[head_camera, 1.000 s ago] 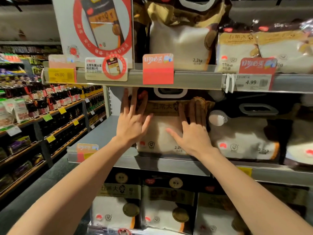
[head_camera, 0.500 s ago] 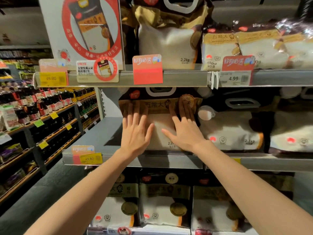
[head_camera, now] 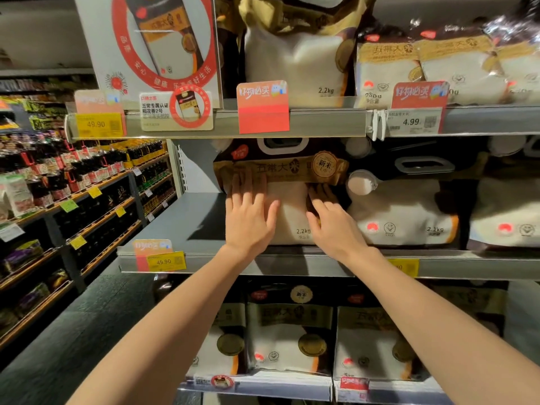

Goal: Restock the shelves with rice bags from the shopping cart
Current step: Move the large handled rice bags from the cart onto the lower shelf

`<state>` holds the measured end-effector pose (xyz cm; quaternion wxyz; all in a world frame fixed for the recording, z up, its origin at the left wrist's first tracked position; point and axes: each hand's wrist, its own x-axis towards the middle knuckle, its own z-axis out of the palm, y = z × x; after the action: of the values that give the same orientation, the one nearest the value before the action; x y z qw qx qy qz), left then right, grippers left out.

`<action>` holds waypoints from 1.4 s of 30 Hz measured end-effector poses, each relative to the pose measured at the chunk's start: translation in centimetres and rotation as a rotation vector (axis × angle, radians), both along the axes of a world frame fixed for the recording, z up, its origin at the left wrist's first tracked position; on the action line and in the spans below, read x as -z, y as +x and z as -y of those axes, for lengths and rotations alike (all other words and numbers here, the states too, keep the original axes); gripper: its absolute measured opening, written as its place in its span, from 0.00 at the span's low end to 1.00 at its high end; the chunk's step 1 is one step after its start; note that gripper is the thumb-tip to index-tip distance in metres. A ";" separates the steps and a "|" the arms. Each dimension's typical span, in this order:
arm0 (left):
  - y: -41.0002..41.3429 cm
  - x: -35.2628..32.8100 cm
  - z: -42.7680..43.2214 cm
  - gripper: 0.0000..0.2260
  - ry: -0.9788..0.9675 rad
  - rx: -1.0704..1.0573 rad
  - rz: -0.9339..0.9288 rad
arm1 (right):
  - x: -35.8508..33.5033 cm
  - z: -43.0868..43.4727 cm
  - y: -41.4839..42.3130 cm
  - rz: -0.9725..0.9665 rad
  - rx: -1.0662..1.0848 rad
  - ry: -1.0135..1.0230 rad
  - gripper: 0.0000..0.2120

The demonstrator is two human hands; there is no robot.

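A 2.2 kg rice bag, white with a gold band and a black handle top, stands upright on the middle shelf, left of two similar bags. My left hand lies flat on the bag's left front with straight, spread fingers. My right hand presses the bag's right front, fingers straight and pointing up. The shopping cart is out of view.
The upper shelf holds a big rice bag, small 250 g packs and a promotional card. The lower shelf carries several larger rice bags. Bare grey shelf shows left of the pressed bag. An aisle of bottles runs along the left.
The bag has slid deeper onto the shelf under both palms. My hands have drawn closer together and sit lower on its front; the gold band and seal now show above them.
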<state>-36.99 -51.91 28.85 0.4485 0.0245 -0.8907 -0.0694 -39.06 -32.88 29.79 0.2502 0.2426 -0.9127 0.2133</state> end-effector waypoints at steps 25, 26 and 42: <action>22.3 28.4 -34.0 0.04 0.371 1.097 1.413 | 33.6 -31.6 41.3 0.826 1.084 -1.056 0.16; 23.2 28.7 -34.5 0.05 0.317 1.096 1.414 | 34.4 -31.9 42.7 0.832 1.098 -1.065 0.15; 22.6 35.5 -46.9 0.14 -0.646 1.233 1.208 | 37.1 -35.2 46.6 1.153 1.401 -1.028 0.13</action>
<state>-14.36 -4.98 -6.66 -0.2241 -0.5487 -0.8052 -0.0193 7.56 2.31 -7.27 -0.0826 -0.6159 -0.6294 0.4666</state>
